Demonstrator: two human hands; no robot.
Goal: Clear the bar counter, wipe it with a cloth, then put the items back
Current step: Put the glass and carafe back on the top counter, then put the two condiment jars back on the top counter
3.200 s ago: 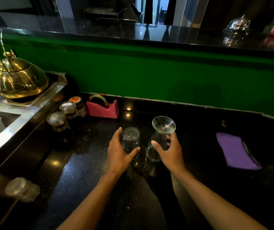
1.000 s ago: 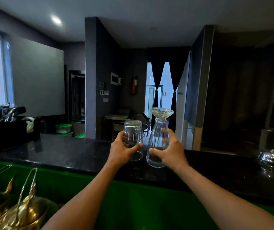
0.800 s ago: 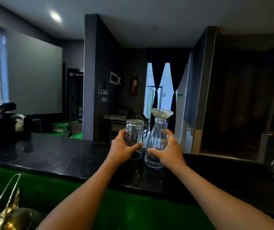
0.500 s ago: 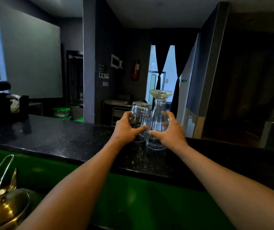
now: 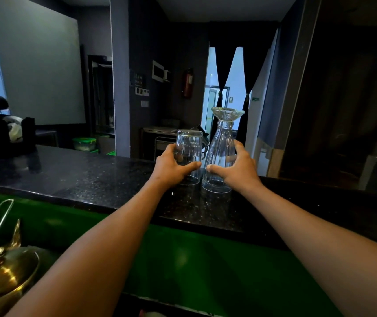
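Glassware on the raised black granite bar counter [image 5: 86, 177], both pieces standing side by side near its near edge, bases on or just at the stone. Left: a clear tumbler [image 5: 188, 148], upside down, thick base up. Right: a ribbed glass carafe [image 5: 220, 145], upright, with flared mouth at the top; just beside the tumbler, nearly touching.

Left hand [image 5: 171, 167] wrapped round the tumbler's lower half, thumb across the near side, fingers curled behind the glass. Right hand [image 5: 237, 167] gripping the carafe's wide lower body, thumb on the near face, fingers round the far right side. Both forearms stretched forward and up over the green front panel [image 5: 183, 259] below the counter edge.

Bottom left: a polished brass kettle [image 5: 2, 275] with a looped wire handle, well apart from the hands. Far left on the counter: a dark bulky shape, not clear enough to name.

Beyond the counter: a dim room with a grey pillar [image 5: 120, 76], a red fire extinguisher [image 5: 188, 83] on the dark wall, black curtains [image 5: 224, 72] tied back at a bright doorway, a green-lidded tub [image 5: 84, 143] low by the pillar.
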